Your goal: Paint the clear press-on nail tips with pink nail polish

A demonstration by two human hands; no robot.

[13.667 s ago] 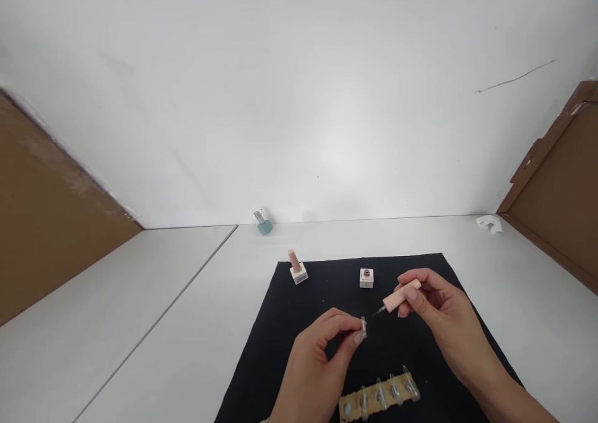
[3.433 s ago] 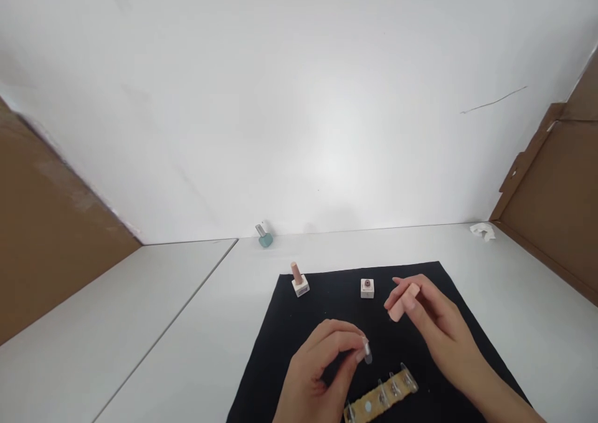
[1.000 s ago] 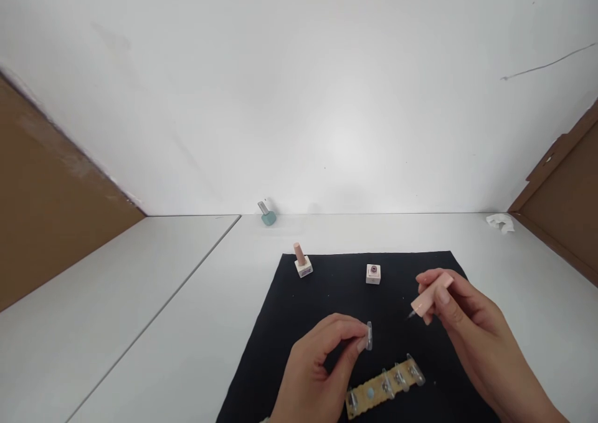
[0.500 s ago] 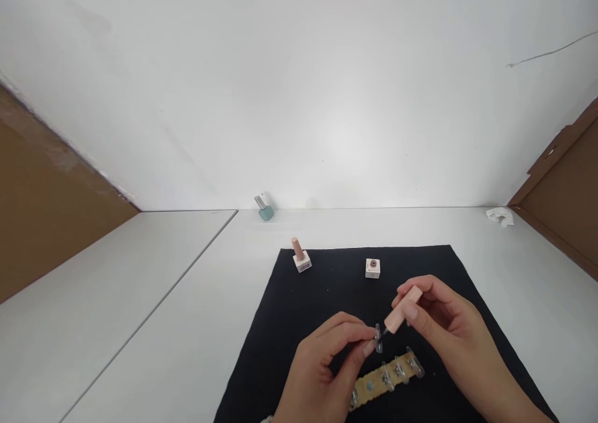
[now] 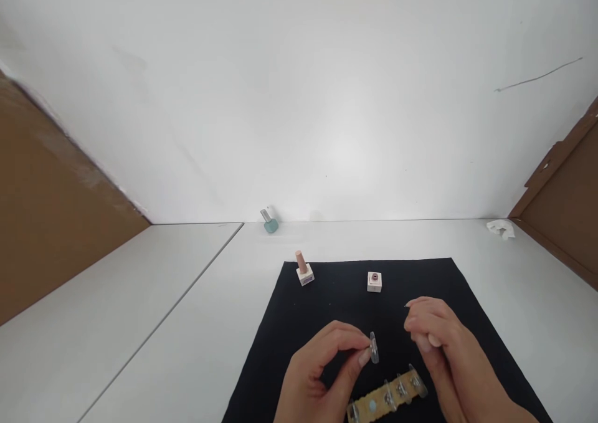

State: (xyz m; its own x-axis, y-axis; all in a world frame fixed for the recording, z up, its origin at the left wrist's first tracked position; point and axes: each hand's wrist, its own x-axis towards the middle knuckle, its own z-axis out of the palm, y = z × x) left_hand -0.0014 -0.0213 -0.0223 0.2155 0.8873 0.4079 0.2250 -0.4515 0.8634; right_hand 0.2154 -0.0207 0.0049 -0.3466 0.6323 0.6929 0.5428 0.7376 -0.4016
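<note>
My left hand (image 5: pixel 320 370) pinches a transparent false nail tip (image 5: pixel 374 348) between thumb and fingertips. My right hand (image 5: pixel 441 342) is curled a little to the right of it, apart from the tip. Its fingers cover most of the peach brush cap, and a thin dark brush point (image 5: pixel 406 306) pokes out past them. Below both hands lies a scalloped tan strip (image 5: pixel 387 397) with several transparent nail tips on it. An uncapped white-based polish bottle (image 5: pixel 374 281) and a peach-capped bottle (image 5: pixel 304 271) stand on the black mat (image 5: pixel 336 292).
A teal polish bottle (image 5: pixel 270 223) lies near the far edge of the white table (image 5: pixel 154 298), beyond the mat. A crumpled white tissue (image 5: pixel 501 228) sits at the far right. Brown cardboard panels (image 5: pixel 56 186) flank the white back wall.
My right hand has drawn back to the right, away from the nail tip, and its fingers now hide most of the peach cap. My left hand still holds the tip.
</note>
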